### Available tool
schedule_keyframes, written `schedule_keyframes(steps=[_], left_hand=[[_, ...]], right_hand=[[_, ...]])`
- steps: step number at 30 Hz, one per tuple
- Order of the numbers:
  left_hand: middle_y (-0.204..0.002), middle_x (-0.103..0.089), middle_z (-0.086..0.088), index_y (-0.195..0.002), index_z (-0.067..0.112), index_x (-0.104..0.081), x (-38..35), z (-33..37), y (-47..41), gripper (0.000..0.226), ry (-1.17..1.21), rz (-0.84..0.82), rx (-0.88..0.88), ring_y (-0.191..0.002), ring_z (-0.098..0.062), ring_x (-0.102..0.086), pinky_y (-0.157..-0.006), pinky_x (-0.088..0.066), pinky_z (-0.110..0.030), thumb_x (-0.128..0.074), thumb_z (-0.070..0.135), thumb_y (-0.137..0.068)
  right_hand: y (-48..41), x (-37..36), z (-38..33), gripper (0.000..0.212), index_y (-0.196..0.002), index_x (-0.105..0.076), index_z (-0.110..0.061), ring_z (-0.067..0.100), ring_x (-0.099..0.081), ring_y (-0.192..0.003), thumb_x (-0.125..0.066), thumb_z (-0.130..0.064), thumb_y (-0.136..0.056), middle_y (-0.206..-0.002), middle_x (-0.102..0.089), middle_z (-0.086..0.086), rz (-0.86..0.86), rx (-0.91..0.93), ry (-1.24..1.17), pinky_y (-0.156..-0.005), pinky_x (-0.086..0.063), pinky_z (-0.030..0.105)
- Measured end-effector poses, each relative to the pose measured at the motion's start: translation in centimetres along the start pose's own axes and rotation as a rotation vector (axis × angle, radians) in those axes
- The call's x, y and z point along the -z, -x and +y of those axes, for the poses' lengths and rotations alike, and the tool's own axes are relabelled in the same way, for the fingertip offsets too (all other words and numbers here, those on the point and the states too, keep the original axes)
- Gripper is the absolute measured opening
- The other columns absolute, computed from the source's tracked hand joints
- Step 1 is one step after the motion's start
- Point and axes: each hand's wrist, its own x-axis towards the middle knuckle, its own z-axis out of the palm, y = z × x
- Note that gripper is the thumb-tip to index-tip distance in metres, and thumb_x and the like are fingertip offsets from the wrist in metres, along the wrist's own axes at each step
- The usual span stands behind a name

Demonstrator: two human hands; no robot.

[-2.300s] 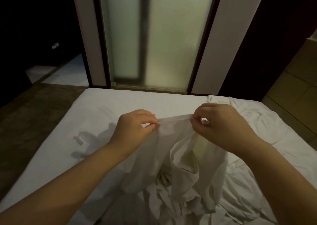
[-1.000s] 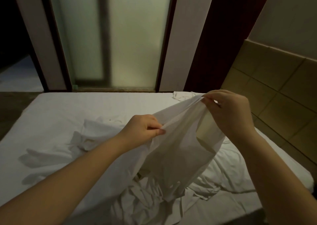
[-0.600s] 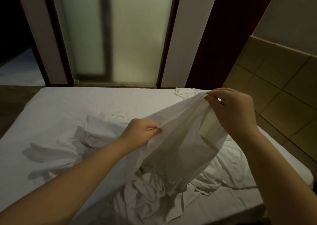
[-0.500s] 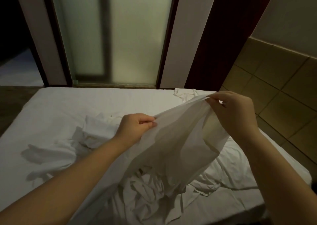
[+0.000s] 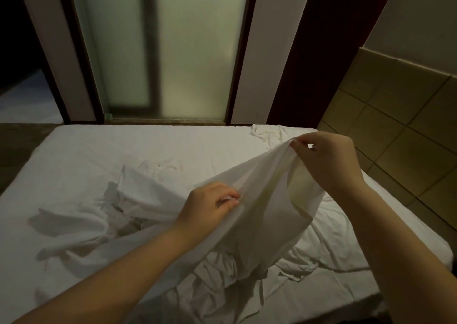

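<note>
So, from the left: a rumpled heap of white linen (image 5: 128, 192) lies on the bed (image 5: 74, 155), just beside the left forearm. Left hand (image 5: 210, 207) is low and nearer me, fingers and thumb pinching the edge of the white sheet (image 5: 267, 205). Right hand (image 5: 329, 160) is higher, farther out and to the right, fingertips pinching the same edge at what I take for a corner.

Between the two pinches the hem runs taut, a diagonal rising from lower left to upper right. The rest of the sheet hangs below that line and trails into creased folds on the bed near me.

At the bed's far right corner sits a crumpled scrap of cloth (image 5: 268, 133), well apart from both hands. The tiled wall (image 5: 408, 150) is at right.

My read: they are working along the hem to spread the sheet. The next move turns on that diagonal. I'd slide the left hand, the nearer one, down-left along the hem, away from the right. The loose folds may drag.
</note>
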Motion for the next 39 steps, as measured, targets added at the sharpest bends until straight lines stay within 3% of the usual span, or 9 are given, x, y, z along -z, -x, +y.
schedule_keyframes(steps=[6, 10, 13, 17, 20, 23, 27, 32, 39], left_hand=[[-0.084, -0.061, -0.005, -0.091, 0.007, -0.070, 0.2, 0.2, 1.1, 0.024, -0.172, 0.192, -0.133, -0.080, -0.009, -0.052, -0.076, -0.040, -0.008, -0.048, 0.013, -0.088], [-0.081, -0.057, -0.008, -0.087, 0.001, -0.070, -1.1, 0.7, 2.6, 0.030, -0.256, 0.157, -0.248, -0.076, -0.015, -0.051, -0.072, -0.046, -0.019, -0.045, 0.016, -0.094], [-0.086, -0.061, -0.007, -0.094, 0.002, -0.070, -2.4, 0.4, 2.4, 0.050, -0.242, 0.119, -0.108, -0.074, -0.015, -0.058, -0.072, -0.053, -0.020, -0.033, 0.035, -0.100], [-0.111, -0.061, -0.004, -0.117, 0.009, -0.062, -3.3, 0.8, 1.5, 0.039, -0.282, 0.089, 0.083, -0.092, -0.021, -0.062, -0.084, -0.055, -0.029, -0.058, 0.036, -0.089], [-0.126, -0.053, 0.007, -0.130, 0.020, -0.049, -4.1, 0.9, 0.5, 0.053, -0.165, 0.115, 0.262, -0.108, -0.014, -0.054, -0.086, -0.035, -0.002, -0.061, 0.044, -0.085], [-0.110, -0.055, 0.015, -0.121, 0.024, -0.049, -4.5, 0.3, -0.8, 0.054, -0.044, 0.263, 0.347, -0.094, -0.009, -0.057, -0.075, -0.036, 0.000, -0.061, 0.055, -0.078], [-0.102, -0.057, -0.001, -0.104, 0.012, -0.057, -4.4, -0.7, -2.0, 0.054, -0.194, 0.339, 0.217, -0.081, -0.016, -0.058, -0.067, -0.050, -0.018, -0.050, 0.060, -0.081], [-0.100, -0.057, -0.006, -0.096, 0.008, -0.060, -3.9, -1.4, -2.8, 0.077, -0.166, 0.401, 0.147, -0.078, -0.012, -0.053, -0.067, -0.041, -0.008, -0.029, 0.077, -0.081], [-0.095, -0.059, -0.007, -0.093, 0.006, -0.060, -5.0, -1.6, -3.2, 0.067, -0.210, 0.426, 0.083, -0.074, -0.010, -0.052, -0.065, -0.040, -0.006, -0.032, 0.067, -0.087]], right_hand=[[-0.6, -0.4, -0.3, 0.024, -0.108, -0.072, -0.013, 0.012, -0.053, -0.083, -0.056, -0.025, -0.094, -0.104, -0.070, 0.004, -0.018, 0.023, -0.002, -0.076, -0.038, 0.023], [-0.9, -0.8, -0.7, 0.023, -0.105, -0.073, -0.014, 0.017, -0.060, -0.090, -0.057, -0.025, -0.093, -0.103, -0.071, 0.002, -0.028, 0.062, -0.011, -0.080, -0.040, 0.023], [-1.0, -1.1, -0.9, 0.021, -0.102, -0.074, -0.013, 0.019, -0.061, -0.092, -0.058, -0.023, -0.092, -0.100, -0.071, 0.002, -0.032, 0.101, -0.019, -0.080, -0.039, 0.022], [-1.0, -1.0, -0.9, 0.021, -0.101, -0.074, -0.013, 0.014, -0.059, -0.085, -0.057, -0.022, -0.093, -0.098, -0.071, 0.001, -0.043, 0.147, -0.048, -0.077, -0.040, 0.021], [-0.8, -1.0, -0.8, 0.020, -0.097, -0.073, -0.012, 0.009, -0.054, -0.078, -0.057, -0.023, -0.092, -0.088, -0.067, -0.002, -0.058, 0.185, -0.084, -0.073, -0.041, 0.021], [-0.6, -0.9, -0.6, 0.020, -0.088, -0.073, -0.011, 0.012, -0.056, -0.073, -0.057, -0.023, -0.092, -0.078, -0.062, -0.005, -0.080, 0.217, -0.113, -0.067, -0.041, 0.019], [-0.9, -0.6, 0.4, 0.021, -0.073, -0.068, -0.011, 0.010, -0.056, -0.066, -0.059, -0.019, -0.090, -0.067, -0.061, -0.005, -0.083, 0.241, -0.167, -0.062, -0.041, 0.018], [-1.4, -0.8, 1.5, 0.025, -0.062, -0.059, -0.016, 0.008, -0.055, -0.060, -0.068, -0.022, -0.085, -0.060, -0.058, -0.003, -0.048, 0.319, -0.175, -0.059, -0.038, 0.015], [-2.1, -0.5, 2.3, 0.021, -0.064, -0.060, -0.016, 0.002, -0.050, -0.059, -0.071, -0.022, -0.082, -0.060, -0.050, -0.015, -0.087, 0.376, -0.169, -0.057, -0.033, 0.012]])
